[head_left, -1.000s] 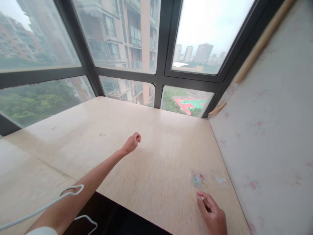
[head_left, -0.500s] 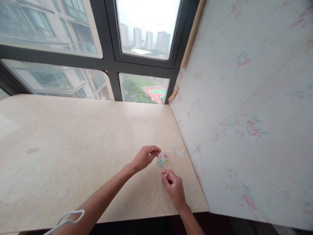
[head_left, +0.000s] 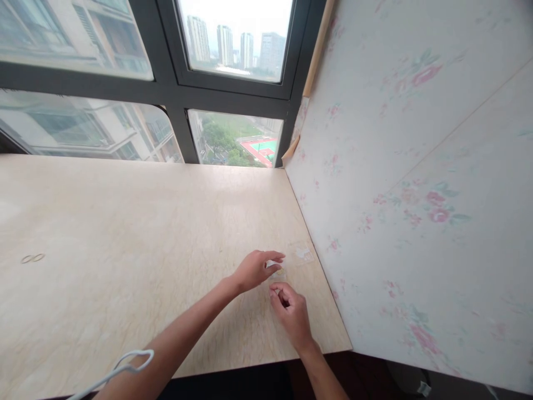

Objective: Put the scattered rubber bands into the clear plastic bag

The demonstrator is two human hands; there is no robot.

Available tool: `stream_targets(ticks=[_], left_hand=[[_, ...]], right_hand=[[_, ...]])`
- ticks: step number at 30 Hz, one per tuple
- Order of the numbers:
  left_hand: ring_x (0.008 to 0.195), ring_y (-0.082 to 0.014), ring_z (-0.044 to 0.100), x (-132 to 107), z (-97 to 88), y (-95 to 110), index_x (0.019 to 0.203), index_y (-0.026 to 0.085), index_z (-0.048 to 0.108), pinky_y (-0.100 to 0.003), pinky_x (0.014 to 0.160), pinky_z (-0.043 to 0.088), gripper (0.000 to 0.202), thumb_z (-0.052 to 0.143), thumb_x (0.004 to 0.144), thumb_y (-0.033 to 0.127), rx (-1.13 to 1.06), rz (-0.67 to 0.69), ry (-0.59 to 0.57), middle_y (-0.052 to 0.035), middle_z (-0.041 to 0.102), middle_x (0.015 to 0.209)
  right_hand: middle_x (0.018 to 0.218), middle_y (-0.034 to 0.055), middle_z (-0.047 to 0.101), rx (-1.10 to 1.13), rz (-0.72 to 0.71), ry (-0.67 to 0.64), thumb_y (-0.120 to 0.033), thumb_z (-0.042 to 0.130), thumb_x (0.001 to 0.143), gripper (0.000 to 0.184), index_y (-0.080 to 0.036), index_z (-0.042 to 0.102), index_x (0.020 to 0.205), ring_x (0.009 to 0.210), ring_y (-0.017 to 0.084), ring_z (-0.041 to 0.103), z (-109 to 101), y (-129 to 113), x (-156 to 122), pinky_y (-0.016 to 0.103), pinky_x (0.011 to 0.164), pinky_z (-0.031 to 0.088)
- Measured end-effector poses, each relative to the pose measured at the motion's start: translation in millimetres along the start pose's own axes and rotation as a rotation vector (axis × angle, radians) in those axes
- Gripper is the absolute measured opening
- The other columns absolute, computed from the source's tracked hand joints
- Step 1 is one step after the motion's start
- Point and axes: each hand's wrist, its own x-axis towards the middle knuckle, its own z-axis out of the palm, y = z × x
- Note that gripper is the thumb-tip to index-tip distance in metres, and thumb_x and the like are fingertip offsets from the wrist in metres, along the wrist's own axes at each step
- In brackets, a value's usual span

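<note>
My left hand hovers over a small clear plastic box, thumb and fingers apart, with nothing visible between them. It hides most of the box; a bit of the yellow contents shows beneath the thumb. Just below the box, on the near side, is my right hand, its thumb and forefinger pinched together. Whatever that pinch holds, if anything, is too small to make out. Beyond the box, close to the wall, lies a flat clear plastic piece.
Two thin rings lie side by side at the far left of the pale tabletop. A flowered wall bounds the right side, and dark window frames stand behind. A white cord crosses my left forearm.
My left hand has moved over the box and spread its thumb and fingers, covering the pink and bluish contents. The right hand keeps its pinch. The camera view has shifted slightly.
</note>
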Motion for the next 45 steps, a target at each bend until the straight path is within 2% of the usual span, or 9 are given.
stream_targets(ticks=[4, 8, 12, 17, 22, 29, 34, 39, 45], left_hand=[[0.049, -0.0085, 0.056, -3, -7.6, -7, 0.103, 0.02, 0.069, -0.022, 0.053, 0.046, 0.023, 0.055, 0.087, 0.029, -0.02, -0.018, 0.107, -0.0048, 0.073, 0.096], [0.05, -0.0069, 0.055, -19, -24.1, -30, 0.102, 0.019, 0.067, -0.021, 0.052, 0.046, 0.022, 0.054, 0.086, 0.028, -0.048, -0.017, 0.256, -0.0062, 0.068, 0.099], [0.053, -0.0073, 0.056, -58, -51.2, -62, 0.095, 0.018, 0.067, -0.022, 0.053, 0.048, 0.022, 0.055, 0.084, 0.031, -0.054, -0.097, 0.441, -0.0074, 0.064, 0.103], [0.059, -0.0123, 0.061, -124, -92.2, -95, 0.091, 0.017, 0.066, -0.024, 0.056, 0.051, 0.023, 0.057, 0.081, 0.036, -0.099, -0.318, 0.76, -0.0023, 0.064, 0.08], [0.059, -0.0141, 0.061, -162, -111.4, -104, 0.091, 0.016, 0.066, -0.023, 0.051, 0.048, 0.024, 0.056, 0.08, 0.036, -0.179, -0.408, 0.834, -0.0019, 0.064, 0.072], [0.067, -0.013, 0.056, -163, -108.7, -105, 0.085, 0.016, 0.067, -0.026, 0.064, 0.045, 0.018, 0.05, 0.08, 0.02, -0.008, -0.261, 0.818, -0.0033, 0.067, 0.079], [0.054, -0.0108, 0.044, -164, -106.2, -113, 0.059, 0.016, 0.052, -0.023, 0.05, 0.032, 0.016, 0.049, 0.074, 0.014, -0.137, -0.294, 0.867, 0.0014, 0.052, 0.056], [0.053, -0.0102, 0.039, -165, -107.3, -113, 0.05, 0.018, 0.036, -0.024, 0.048, 0.028, 0.025, 0.051, 0.069, 0.009, -0.208, -0.344, 0.859, 0.0031, 0.041, 0.05], [0.08, -0.0207, 0.056, -169, -109.2, -108, 0.074, 0.016, 0.056, -0.031, 0.067, 0.047, 0.003, 0.056, 0.077, 0.015, -0.355, -0.259, 0.919, -0.0066, 0.065, 0.079]], right_hand=[[0.05, -0.0082, 0.034, -0.007, 0.01, -0.01, -0.03, 0.052, 0.088, 0.019, -0.017, 0.066, 0.084, 0.045, 0.009, 0.036, 0, 0, -1, 0.021, 0.046, 0.029], [0.05, -0.0078, 0.036, -0.027, 0.005, -0.007, -0.031, 0.052, 0.088, 0.02, -0.017, 0.066, 0.084, 0.045, 0.009, 0.037, 0, -1, -1, 0.021, 0.046, 0.03], [0.05, -0.0075, 0.035, -0.058, 0.002, -0.005, -0.034, 0.052, 0.088, 0.023, -0.017, 0.066, 0.083, 0.044, 0.01, 0.037, -1, 0, -2, 0.022, 0.046, 0.03], [0.051, -0.0065, 0.038, -0.032, 0.081, -0.036, -0.042, 0.054, 0.086, 0.028, -0.017, 0.066, 0.084, 0.046, 0.011, 0.038, -1, -1, -5, 0.022, 0.045, 0.032], [0.068, -0.0009, 0.056, -0.005, 0.006, -0.153, -0.041, 0.058, 0.085, 0.027, -0.017, 0.065, 0.095, 0.047, 0.01, 0.039, 23, -32, 6, 0.022, 0.046, 0.037], [0.083, 0.0026, 0.063, 0.087, -0.344, -0.387, -0.031, 0.055, 0.087, 0.016, -0.019, 0.065, 0.092, 0.047, 0.007, 0.039, 118, -128, 61, 0.022, 0.046, 0.038], [0.092, 0.0053, 0.069, 0.148, -0.415, -0.647, -0.028, 0.055, 0.083, 0.021, -0.016, 0.067, 0.096, 0.045, 0.005, 0.044, 218, -186, 98, 0.019, 0.041, 0.038], [0.105, 0.0049, 0.069, -0.007, -0.511, -0.882, -0.023, 0.049, 0.083, 0.028, -0.017, 0.063, 0.107, 0.047, 0.005, 0.053, 321, -219, 115, 0.017, 0.037, 0.043], [0.117, 0.0031, 0.066, -0.18, -0.618, -0.932, -0.014, 0.054, 0.079, 0.037, -0.02, 0.057, 0.116, 0.055, 0.008, 0.061, 410, -243, 121, 0.023, 0.052, 0.052]])
